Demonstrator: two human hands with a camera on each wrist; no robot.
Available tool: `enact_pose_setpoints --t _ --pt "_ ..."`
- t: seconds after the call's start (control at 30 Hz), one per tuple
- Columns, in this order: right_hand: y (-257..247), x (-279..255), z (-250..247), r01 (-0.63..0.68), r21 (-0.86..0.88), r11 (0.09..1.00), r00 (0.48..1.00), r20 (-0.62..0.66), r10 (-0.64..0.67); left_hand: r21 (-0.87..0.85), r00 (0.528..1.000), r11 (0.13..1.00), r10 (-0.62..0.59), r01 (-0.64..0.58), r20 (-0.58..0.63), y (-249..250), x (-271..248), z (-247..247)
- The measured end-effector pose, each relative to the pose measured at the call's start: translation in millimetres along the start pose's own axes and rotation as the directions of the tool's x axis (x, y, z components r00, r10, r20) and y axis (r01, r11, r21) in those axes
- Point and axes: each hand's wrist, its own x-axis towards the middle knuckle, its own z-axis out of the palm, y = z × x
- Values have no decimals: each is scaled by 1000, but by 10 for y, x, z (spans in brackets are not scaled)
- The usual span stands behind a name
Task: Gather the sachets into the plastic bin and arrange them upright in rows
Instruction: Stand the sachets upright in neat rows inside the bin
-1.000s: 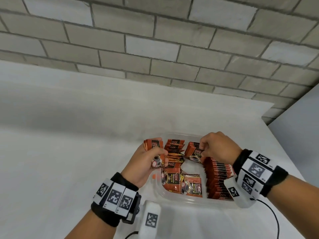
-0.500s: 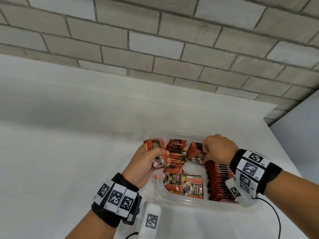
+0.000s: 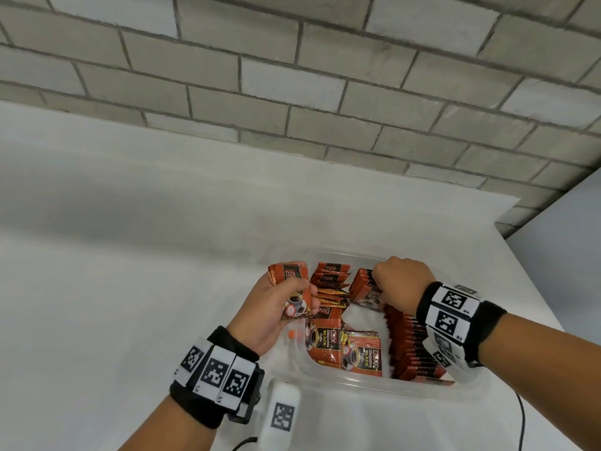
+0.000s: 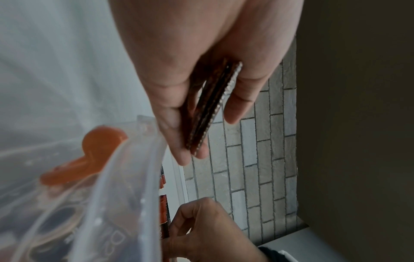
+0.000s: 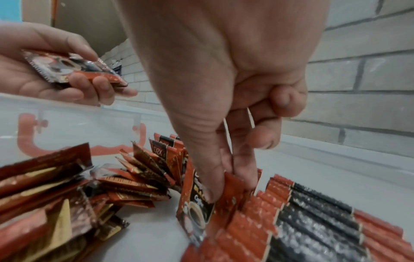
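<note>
Right hand (image 3: pixel 401 288): thumb and fingers (image 5: pixel 244 170) pinch the top edge of a small bunch of coffee sachets (image 5: pixel 197 200), held upright at the far end of the standing row (image 3: pixel 411 346). The bunch touches that row; its printed face looks toward the bin's open middle.

Left hand (image 3: pixel 276 307): fingers and thumb curled round a thin stack of sachets (image 3: pixel 291 292), gripped flat between thumb and fingers, raised just over the bin's left rim. Left wrist view shows the stack edge-on (image 4: pixel 210 109), serrated ends aligned.

Standing row: red and black sachets packed upright, edge to edge, along the bin's right wall.

Loose sachets (image 3: pixel 328 288): a leaning, fanned group at the far left of the bin, tilted rather than upright. Two more sachets (image 3: pixel 344 351) lie flat, face up, near the front wall.

Plastic bin (image 3: pixel 357 384): clear, rectangular, on a white table (image 3: pixel 113 304). An orange clasp (image 4: pixel 89 156) sits on its left wall.

Wrists: black bands carrying white marker tiles (image 3: pixel 214 372), one set on each arm.

Backdrop: grey brick wall (image 3: pixel 292 76) behind the table.
</note>
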Motion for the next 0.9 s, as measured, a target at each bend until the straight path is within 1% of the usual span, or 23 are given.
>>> enact_pose_setpoints --t 0.07,0.13,0.57,0.67,0.77,0.83,0.87,0.9 --pt "-8 -4 -13 13 -68 998 1000 -23 -14 0 1000 1000 -1 1 -4 3 3 1" --pt "-7 -1 -27 10 -90 996 1000 -26 -13 3 1000 1000 -2 2 -4 6 5 3" --pt "-20 -50 -57 18 -91 996 999 -41 -22 -28 1000 1000 7 -6 5 -8 26 -1" --pt "-5 -76 -102 11 -71 997 997 -71 -16 -40 1000 999 11 -10 7 -25 43 -10" --pt "45 -111 -168 -15 33 999 993 -113 19 -66 1000 998 10 -8 20 -24 58 -15" --pt "97 -158 -214 -20 182 983 992 -117 42 -66 999 998 5 -2 41 -14 56 -7" --pt "136 -182 -235 2 280 960 992 -119 33 -59 998 998 4 -1 62 1 53 4" --pt "185 -223 -269 41 393 919 992 -128 10 -52 996 999 5 -1 87 16 51 17"
